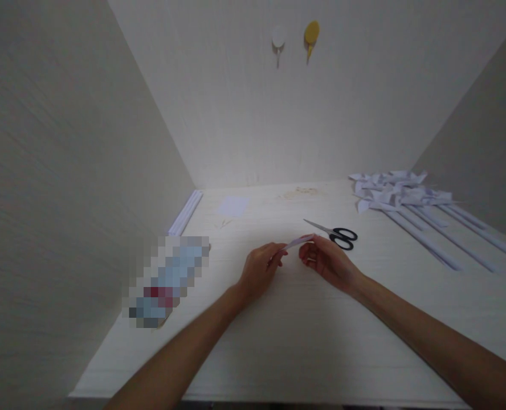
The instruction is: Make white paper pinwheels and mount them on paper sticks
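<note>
Over the middle of a white table point(278, 353), both my hands pinch a small piece of white paper point(299, 241). My left hand point(260, 267) grips its left end with fingers closed. My right hand point(327, 261) holds the right end, fingers curled around it. The paper hangs a little above the tabletop, seen nearly edge-on. Black-handled scissors point(334, 233) lie just behind my right hand, blades pointing left.
Several white paper pinwheels on long sticks point(407, 199) lie at the back right. White strips point(186, 213) rest along the left wall, a small paper square point(235, 206) near them. A blurred-out object point(167, 279) lies at the left. Two hooks point(296, 39) hang on the back wall.
</note>
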Motion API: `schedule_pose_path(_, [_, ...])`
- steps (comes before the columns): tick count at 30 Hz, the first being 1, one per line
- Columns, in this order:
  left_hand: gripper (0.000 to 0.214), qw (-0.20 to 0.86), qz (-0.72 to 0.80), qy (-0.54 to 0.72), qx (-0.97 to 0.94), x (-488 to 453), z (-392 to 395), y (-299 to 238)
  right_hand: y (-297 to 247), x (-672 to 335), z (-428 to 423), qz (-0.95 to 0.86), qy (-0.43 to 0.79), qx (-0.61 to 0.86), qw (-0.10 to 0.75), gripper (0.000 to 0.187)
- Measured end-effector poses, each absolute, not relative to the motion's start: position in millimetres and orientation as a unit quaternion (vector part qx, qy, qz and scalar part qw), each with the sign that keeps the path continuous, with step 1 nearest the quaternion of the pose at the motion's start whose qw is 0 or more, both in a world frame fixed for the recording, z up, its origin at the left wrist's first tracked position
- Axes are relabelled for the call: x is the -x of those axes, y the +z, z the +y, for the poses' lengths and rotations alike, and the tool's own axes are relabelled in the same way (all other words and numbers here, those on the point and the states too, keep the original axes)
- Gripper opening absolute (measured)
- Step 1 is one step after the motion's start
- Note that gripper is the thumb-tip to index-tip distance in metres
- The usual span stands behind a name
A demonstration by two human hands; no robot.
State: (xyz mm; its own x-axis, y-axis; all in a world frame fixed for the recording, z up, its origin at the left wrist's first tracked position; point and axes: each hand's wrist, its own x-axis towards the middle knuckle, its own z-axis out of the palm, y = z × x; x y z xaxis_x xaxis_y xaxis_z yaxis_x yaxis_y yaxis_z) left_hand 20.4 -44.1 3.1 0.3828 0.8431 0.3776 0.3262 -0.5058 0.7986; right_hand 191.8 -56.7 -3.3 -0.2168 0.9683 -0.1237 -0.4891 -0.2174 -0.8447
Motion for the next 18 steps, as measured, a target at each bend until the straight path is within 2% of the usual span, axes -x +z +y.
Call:
schedule_pose_path(7, [0.026,0.392,0.37,0.397,-0.743,-20.3,-43.8,6.0,-3.6,-194.3,-56.6,-0.35,0.7,0.345,0.518,0.02])
schedule_pose_path(14, [0.037,0.492,0.369,0.38,-0.69,-19.6,-38.1,-0.1,-3.3,-194.0,-56.8,-0.357,0.695,0.347,0.518,0.016])
schedule_pose_path(18, [0.027,0.517,0.377,0.388,-0.664,-19.5,-36.7,-0.2,-3.2,-191.9,-56.8,-0.348,0.698,0.353,0.517,0.02])
